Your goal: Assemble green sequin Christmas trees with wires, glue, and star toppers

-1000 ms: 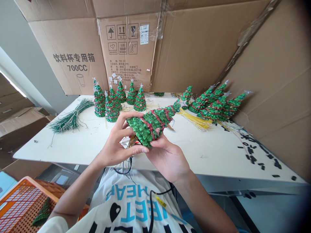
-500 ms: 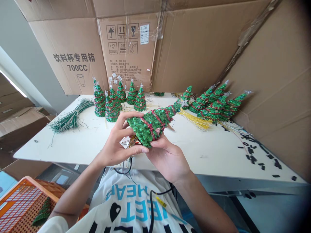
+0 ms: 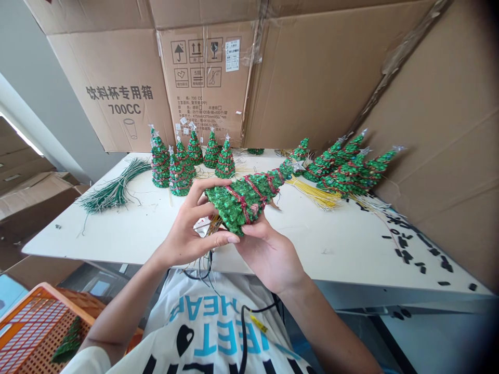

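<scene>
Both hands hold a green sequinned Christmas tree ornament (image 3: 244,202) on its side above the table, with red tinsel around it and a star at its tip (image 3: 298,166). My left hand (image 3: 187,223) curls over its wide base. My right hand (image 3: 265,249) cradles it from below. Thin wires (image 3: 212,226) trail from the base between my hands. Several finished trees (image 3: 179,171) stand at the back of the white table (image 3: 117,234), and more (image 3: 343,169) lie at the right.
A bundle of green wires (image 3: 115,192) and a bundle of yellow wires (image 3: 312,195) lie on the table. Small black pieces (image 3: 405,249) are scattered at its right. Cardboard sheets (image 3: 312,78) stand behind it. An orange crate (image 3: 39,332) sits low at the left.
The tree has turned slightly about its length in my hands, shifting the red tinsel to the right. My hands have barely moved.
</scene>
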Demonstrator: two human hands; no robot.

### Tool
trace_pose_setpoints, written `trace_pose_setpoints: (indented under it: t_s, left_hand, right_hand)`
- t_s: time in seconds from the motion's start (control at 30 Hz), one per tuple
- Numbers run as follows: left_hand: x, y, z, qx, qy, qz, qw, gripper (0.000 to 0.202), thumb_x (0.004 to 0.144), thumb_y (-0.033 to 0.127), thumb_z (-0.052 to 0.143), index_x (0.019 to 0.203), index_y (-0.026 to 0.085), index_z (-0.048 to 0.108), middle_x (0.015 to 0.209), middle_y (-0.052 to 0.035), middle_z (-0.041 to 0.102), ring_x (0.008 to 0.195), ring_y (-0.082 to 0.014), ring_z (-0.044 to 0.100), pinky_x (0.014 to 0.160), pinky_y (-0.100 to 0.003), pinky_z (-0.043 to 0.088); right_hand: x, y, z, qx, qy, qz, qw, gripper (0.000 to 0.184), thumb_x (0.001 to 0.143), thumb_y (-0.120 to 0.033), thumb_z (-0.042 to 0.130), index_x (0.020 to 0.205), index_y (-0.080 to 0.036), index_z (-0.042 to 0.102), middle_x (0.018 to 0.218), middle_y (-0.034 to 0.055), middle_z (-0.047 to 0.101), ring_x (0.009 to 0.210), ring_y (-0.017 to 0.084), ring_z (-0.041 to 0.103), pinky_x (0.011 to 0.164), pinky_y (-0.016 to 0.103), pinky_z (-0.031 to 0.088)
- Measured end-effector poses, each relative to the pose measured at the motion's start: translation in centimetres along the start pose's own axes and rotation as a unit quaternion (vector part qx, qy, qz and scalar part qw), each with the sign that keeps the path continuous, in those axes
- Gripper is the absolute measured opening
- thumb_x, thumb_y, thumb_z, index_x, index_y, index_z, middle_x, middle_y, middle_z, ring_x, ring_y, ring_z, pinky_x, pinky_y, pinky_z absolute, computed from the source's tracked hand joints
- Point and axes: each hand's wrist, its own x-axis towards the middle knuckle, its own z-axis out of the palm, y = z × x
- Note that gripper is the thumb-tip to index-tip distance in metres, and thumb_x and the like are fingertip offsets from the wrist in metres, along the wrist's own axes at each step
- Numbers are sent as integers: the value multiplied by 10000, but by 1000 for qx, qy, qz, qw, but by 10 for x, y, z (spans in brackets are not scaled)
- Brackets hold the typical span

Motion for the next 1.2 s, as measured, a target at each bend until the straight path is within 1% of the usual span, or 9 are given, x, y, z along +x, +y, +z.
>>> trace_pose_setpoints:
  t_s: [0.1, 0.3, 0.5, 0.67, 0.9, 1.0, 1.13, 1.2]
  left_hand:
    - [0, -2, 1, 4, 0, 2, 1000, 299, 945, 489, 867, 1021, 213, 784, 1565, -138, 544, 1469, -346, 536, 1259, -553, 518]
    - [-1, -3, -2, 11, -13, 3, 1000, 272, 951, 474, 862, 1058, 233, 797, 1582, -129, 530, 1496, -366, 518, 1269, -574, 510]
    - [0, -1, -2, 9, -15, -2, 1000, 275, 948, 479, 866, 1000, 222, 783, 1589, -124, 538, 1486, -358, 529, 1269, -570, 511]
    - [0, 0, -2, 9, -12, -9, 1000, 293, 942, 489, 871, 943, 215, 765, 1588, -124, 542, 1477, -359, 538, 1268, -583, 512]
    - [-1, -1, -2, 7, -12, -1, 1000, 278, 947, 485, 866, 996, 224, 785, 1587, -121, 539, 1485, -349, 530, 1260, -569, 523]
    - [0, -1, -2, 7, -14, 2, 1000, 264, 947, 468, 870, 1020, 226, 792, 1587, -119, 537, 1490, -340, 523, 1263, -552, 523]
    - [-1, 0, -2, 12, -14, 4, 1000, 262, 946, 468, 871, 1029, 231, 795, 1584, -118, 538, 1497, -343, 515, 1267, -554, 521]
    - [-1, 0, -2, 16, -15, 4, 1000, 270, 946, 479, 868, 1038, 235, 798, 1583, -120, 538, 1493, -347, 518, 1266, -564, 522]
  right_hand:
    - [0, -1, -1, 1, -5, 1, 1000, 667, 792, -210, 784, 1404, -441, 657, 1401, -77, 781, 1362, 290, 669, 1096, 474, 582]
    - [2, -3, -3, -21, -12, -6, 1000, 638, 776, -230, 752, 1375, -438, 678, 1412, -76, 776, 1389, 313, 662, 1138, 529, 572]
    - [4, 0, -3, -40, -11, -15, 999, 608, 789, -237, 737, 1358, -444, 676, 1413, -75, 770, 1387, 311, 664, 1168, 539, 566]
    - [4, 0, -3, -43, -16, -17, 999, 601, 790, -242, 737, 1364, -413, 677, 1385, -54, 786, 1411, 325, 655, 1183, 557, 565]
    - [4, 1, -5, -42, -11, -16, 999, 631, 783, -226, 744, 1375, -428, 658, 1436, -67, 762, 1446, 320, 640, 1167, 559, 580]
    - [4, 1, -5, -26, -16, -12, 999, 590, 778, -211, 758, 1322, -423, 671, 1424, -70, 761, 1444, 314, 637, 1187, 551, 561]
    - [4, 1, -5, -9, -22, -10, 1000, 475, 778, -182, 772, 1186, -406, 676, 1385, -82, 765, 1430, 302, 636, 1203, 540, 541]
    - [4, 1, -6, 0, -21, -9, 1000, 474, 771, -172, 781, 1171, -402, 671, 1363, -81, 767, 1417, 304, 638, 1215, 543, 528]
